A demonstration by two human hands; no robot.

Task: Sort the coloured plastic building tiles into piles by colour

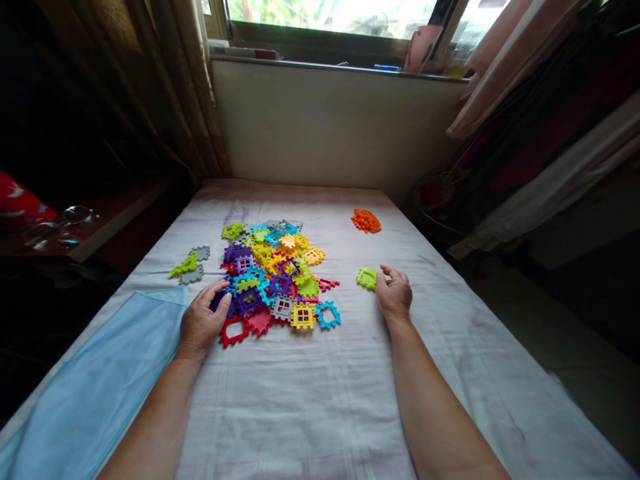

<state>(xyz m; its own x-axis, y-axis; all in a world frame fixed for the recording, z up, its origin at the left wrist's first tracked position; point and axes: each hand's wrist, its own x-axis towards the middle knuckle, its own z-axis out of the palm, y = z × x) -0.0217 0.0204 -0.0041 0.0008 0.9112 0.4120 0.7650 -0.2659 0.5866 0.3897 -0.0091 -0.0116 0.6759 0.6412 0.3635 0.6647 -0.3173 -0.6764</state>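
Note:
Several plastic tiles in many colours form a pile [280,283] on the white cloth. At the pile's left edge is my left hand [204,319], its thumb and fingers apart around a dark blue tile [219,300]; whether it grips the tile is hard to tell. On the right, my right hand [395,293] touches the right side of a lime green tile [367,278] lying on the cloth, the fingers curled near it. Behind that tile lies a heap of small orange pieces [366,221]. A few green and grey tiles [187,265] sit apart, left of the pile.
A light blue cloth [105,380] covers the left front of the sheeted surface [300,413]. Beyond the far edge stands a wall [330,127] under a window. Curtains [185,87] hang at left, and clothes [565,160] hang at right.

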